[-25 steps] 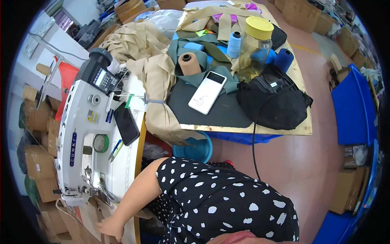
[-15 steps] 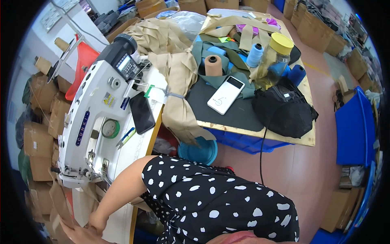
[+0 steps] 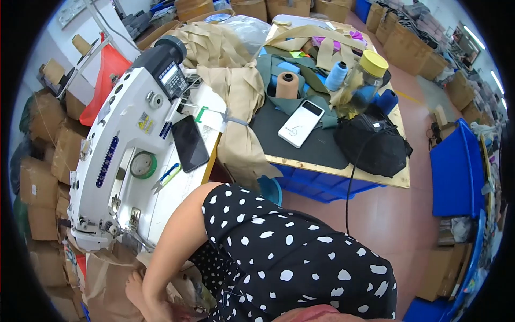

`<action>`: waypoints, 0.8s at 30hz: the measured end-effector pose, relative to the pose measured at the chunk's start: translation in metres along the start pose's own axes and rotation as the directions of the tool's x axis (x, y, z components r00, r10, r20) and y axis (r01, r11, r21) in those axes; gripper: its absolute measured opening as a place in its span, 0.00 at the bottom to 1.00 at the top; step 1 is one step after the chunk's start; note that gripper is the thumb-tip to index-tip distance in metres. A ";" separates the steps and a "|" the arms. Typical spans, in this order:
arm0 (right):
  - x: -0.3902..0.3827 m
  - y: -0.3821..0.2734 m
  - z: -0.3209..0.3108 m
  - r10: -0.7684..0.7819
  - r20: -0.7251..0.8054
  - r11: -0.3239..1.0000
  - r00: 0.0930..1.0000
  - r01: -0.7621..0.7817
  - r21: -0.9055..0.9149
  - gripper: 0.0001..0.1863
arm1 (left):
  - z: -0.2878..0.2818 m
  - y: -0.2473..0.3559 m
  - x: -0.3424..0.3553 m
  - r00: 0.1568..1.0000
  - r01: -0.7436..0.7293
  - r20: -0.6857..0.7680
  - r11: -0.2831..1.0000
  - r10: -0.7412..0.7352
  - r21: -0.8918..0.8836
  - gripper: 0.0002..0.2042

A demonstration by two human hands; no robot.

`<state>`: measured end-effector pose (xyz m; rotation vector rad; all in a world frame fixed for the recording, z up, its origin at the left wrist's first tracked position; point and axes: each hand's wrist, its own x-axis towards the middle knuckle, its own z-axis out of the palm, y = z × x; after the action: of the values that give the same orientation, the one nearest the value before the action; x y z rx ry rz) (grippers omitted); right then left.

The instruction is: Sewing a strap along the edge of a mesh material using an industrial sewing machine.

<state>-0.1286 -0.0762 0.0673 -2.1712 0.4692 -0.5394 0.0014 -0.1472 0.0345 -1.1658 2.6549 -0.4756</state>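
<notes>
At the lower left, my left hand has its fingers curled on crinkled brown sheet material below the white sewing machine. My right forearm slants down beside it; my right hand is low at the frame's bottom, mostly hidden among the brown material. On the machine bed lie a green-rimmed round roll, yellow-and-blue thread snips and a black phone.
A wooden table holds beige strips, thread cones, a white phone, a yellow-lidded jar and a black mesh bag. Cardboard boxes stack at left; blue bins stand right.
My hands have moved down and slightly right, with the right one slipping mostly out of sight. More brown material shows under the machine head. The view has shifted.
</notes>
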 end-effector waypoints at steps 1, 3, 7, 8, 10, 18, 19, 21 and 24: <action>-0.002 -0.004 -0.002 0.006 -0.009 0.994 1.000 -0.007 -0.106 0.21 | 0.005 0.003 -0.001 0.999 -0.022 -0.024 1.000 0.021 -0.016 0.16; -0.024 -0.009 -0.015 0.014 -0.021 0.949 1.000 -0.020 -0.316 0.22 | 0.014 0.007 -0.003 0.996 -0.058 -0.075 0.997 0.055 -0.045 0.16; -0.004 0.036 -0.032 0.149 -0.212 0.795 0.966 -0.244 -0.556 0.26 | 0.022 0.019 -0.001 0.974 -0.142 -0.191 0.986 0.123 -0.089 0.16; -0.002 0.062 -0.036 0.101 -0.314 0.777 0.944 -0.272 -0.568 0.27 | 0.022 0.022 0.003 0.964 -0.168 -0.224 0.981 0.144 -0.094 0.16; -0.002 0.088 -0.037 0.050 -0.404 0.762 0.913 -0.296 -0.576 0.29 | 0.025 0.025 0.004 0.945 -0.202 -0.281 0.973 0.164 -0.110 0.16; 0.050 0.103 -0.047 0.381 -0.406 0.818 0.831 -0.507 -0.271 0.51 | 0.047 0.016 -0.022 0.885 -0.255 -0.438 0.952 0.159 -0.168 0.17; 0.059 0.126 -0.064 0.446 -0.249 0.862 0.860 -0.488 -0.140 0.52 | 0.044 0.023 -0.010 0.867 -0.304 -0.457 0.937 0.197 -0.172 0.16; 0.064 0.145 -0.069 0.403 -0.108 0.906 0.909 -0.413 -0.096 0.52 | 0.023 0.053 0.000 0.892 -0.266 -0.427 0.937 0.151 -0.224 0.14; 0.065 0.119 -0.053 0.041 0.082 0.998 0.996 -0.044 0.034 0.47 | 0.033 0.055 -0.010 0.923 -0.213 -0.374 0.928 0.089 -0.305 0.19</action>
<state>-0.1188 -0.2127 0.0161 -2.1355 0.4570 -0.4316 -0.0182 -0.1117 -0.0161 -1.0196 3.2158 -0.2150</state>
